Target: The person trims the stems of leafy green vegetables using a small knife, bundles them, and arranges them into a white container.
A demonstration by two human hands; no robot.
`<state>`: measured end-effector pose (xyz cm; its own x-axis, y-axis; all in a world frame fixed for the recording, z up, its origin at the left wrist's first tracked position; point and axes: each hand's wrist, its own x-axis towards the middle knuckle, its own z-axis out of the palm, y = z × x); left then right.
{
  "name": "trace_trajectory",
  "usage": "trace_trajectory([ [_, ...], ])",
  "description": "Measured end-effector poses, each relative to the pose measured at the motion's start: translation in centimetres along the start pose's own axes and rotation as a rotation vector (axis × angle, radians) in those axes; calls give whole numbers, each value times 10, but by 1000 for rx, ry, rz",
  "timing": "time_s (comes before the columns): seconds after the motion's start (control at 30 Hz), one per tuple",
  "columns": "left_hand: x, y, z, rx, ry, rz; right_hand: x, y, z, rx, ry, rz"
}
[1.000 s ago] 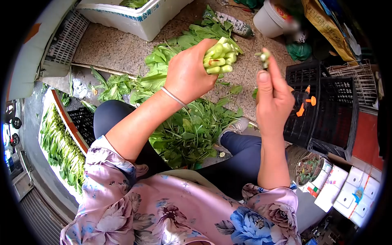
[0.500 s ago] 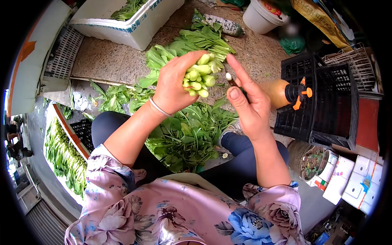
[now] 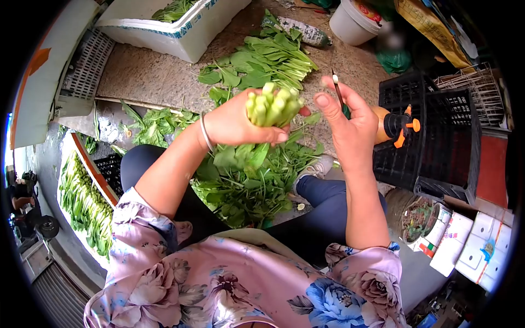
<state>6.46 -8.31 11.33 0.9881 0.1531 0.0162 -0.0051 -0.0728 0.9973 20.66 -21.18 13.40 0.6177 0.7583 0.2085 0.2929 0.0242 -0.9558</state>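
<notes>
My left hand (image 3: 232, 119), with a silver bangle at its wrist, is wrapped around a bunch of leafy greens (image 3: 273, 106). The pale cut stem ends face up towards me, and leaves hang below the fist. To the right, my right hand (image 3: 350, 112) is raised with thumb and forefinger apart. Its other fingers are curled around a small knife (image 3: 338, 90), whose narrow dark blade points up with a whitish bit on it; most of the handle is hidden in the palm. Behind the hands lies a pile of loose greens (image 3: 273, 57) on the stone slab.
Trimmed leaves (image 3: 246, 188) are heaped between my legs. A white foam box (image 3: 191, 41) stands at the back left, and a tray of greens (image 3: 82, 202) at left. Right are a spray bottle (image 3: 385, 126), black crates (image 3: 445, 126) and a white bucket (image 3: 353, 24).
My left hand has tipped the bunch more upright and turned thumb-side towards me. My right hand has moved slightly right, away from the stems, and the knife now points up.
</notes>
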Motion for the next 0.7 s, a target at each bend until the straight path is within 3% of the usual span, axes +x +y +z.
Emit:
trace_trajectory([
  [0.03, 3, -13, -4, -364, -38, -61, -1, 3, -3, -50, -22, 127],
  [0.07, 11, -30, 0, -593, 189, -71, -1, 2, -2, -45, -36, 123],
  [0.13, 13, -33, -4, -646, 170, -247, 2, 2, -3, -217, 100, 91],
  [0.2, 5, -29, 3, -626, -98, -142, 4, 6, -6, -280, 65, 126],
  [0.27, 4, -43, 2, -605, -12, -212, 5, 10, -1, -29, 12, 98],
  [0.3, 4, -43, 4, -604, -37, -229, 5, 8, -2, 36, -65, 234],
  [0.4, 3, -33, 11, -675, -143, -267, 1, 10, 3, 10, -269, 286],
  [0.5, 1, -37, 22, -751, -261, -350, 1, 14, 6, -183, -386, 15],
  [0.53, 3, -41, 28, -744, -324, -341, -1, 15, 7, -61, -380, 10],
  [0.63, 7, -37, 36, -780, -408, -363, -4, 34, -4, 0, -503, 66],
  [0.7, 34, -44, 58, -823, -548, -313, -17, 21, -27, -38, -464, 87],
])
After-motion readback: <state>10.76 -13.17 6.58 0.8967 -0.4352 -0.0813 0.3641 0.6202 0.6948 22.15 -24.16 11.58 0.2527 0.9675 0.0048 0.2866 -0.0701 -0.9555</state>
